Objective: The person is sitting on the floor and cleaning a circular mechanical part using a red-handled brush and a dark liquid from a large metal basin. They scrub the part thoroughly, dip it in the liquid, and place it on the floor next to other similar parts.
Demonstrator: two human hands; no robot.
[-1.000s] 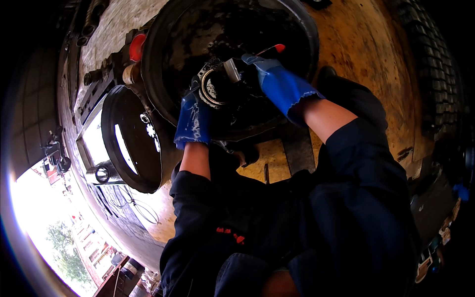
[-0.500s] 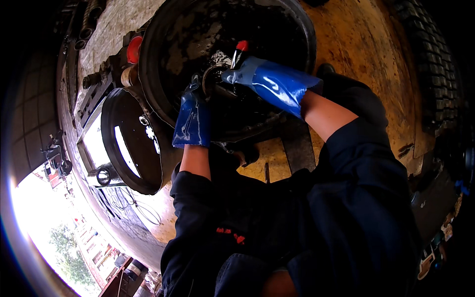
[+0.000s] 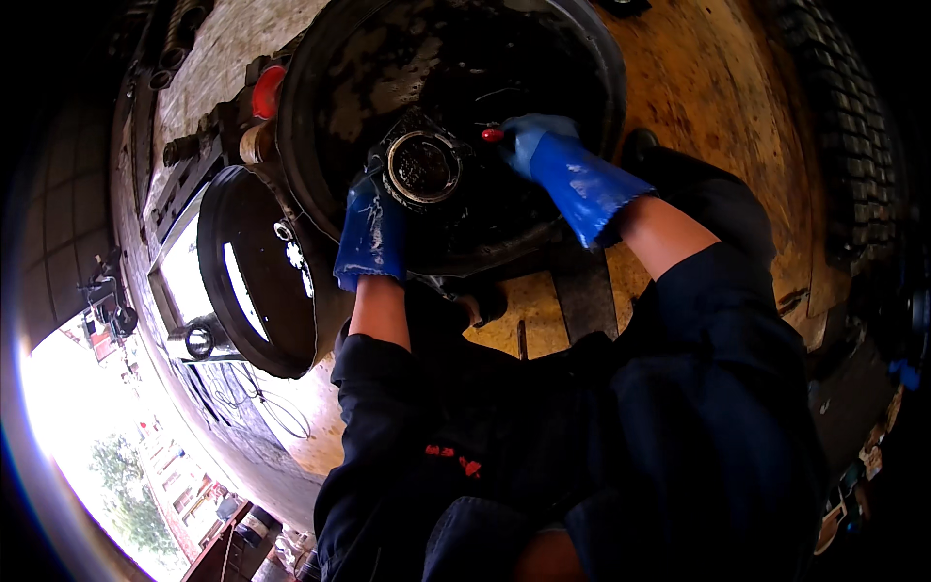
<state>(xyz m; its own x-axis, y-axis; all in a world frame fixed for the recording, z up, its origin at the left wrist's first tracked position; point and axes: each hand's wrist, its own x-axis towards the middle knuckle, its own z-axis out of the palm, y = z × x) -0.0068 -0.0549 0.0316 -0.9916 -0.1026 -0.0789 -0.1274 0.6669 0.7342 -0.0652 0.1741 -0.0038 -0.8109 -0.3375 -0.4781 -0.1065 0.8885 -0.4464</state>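
My left hand (image 3: 374, 218), in a long blue rubber glove, grips a dark, oily metal housing (image 3: 390, 179) by its left side. The housing's round, bright-rimmed opening faces up, with dark wet material inside. My left fingertips are partly lost in the shadow. In my right hand (image 3: 558, 160), gloved the same way, is a red-handled tool (image 3: 493, 135); its working end is not clear. A small gap separates this tool from the housing's right side. Both hands are over a big round black tub (image 3: 613, 82) with dark, wet liquid in it.
A smaller round dark pan (image 3: 208, 257) stands left of the tub. Beside it lie a cylindrical metal part (image 3: 197, 341) and a loose cable (image 3: 281, 412). A red round piece (image 3: 268, 92) sits by the tub's left rim. A large tyre (image 3: 839, 126) stands far right on the stained floor (image 3: 708, 78).
My right hand has drawn back to the right, away from the housing, and turned the red-handled tool. The housing's round opening has turned up into full view in my left hand.
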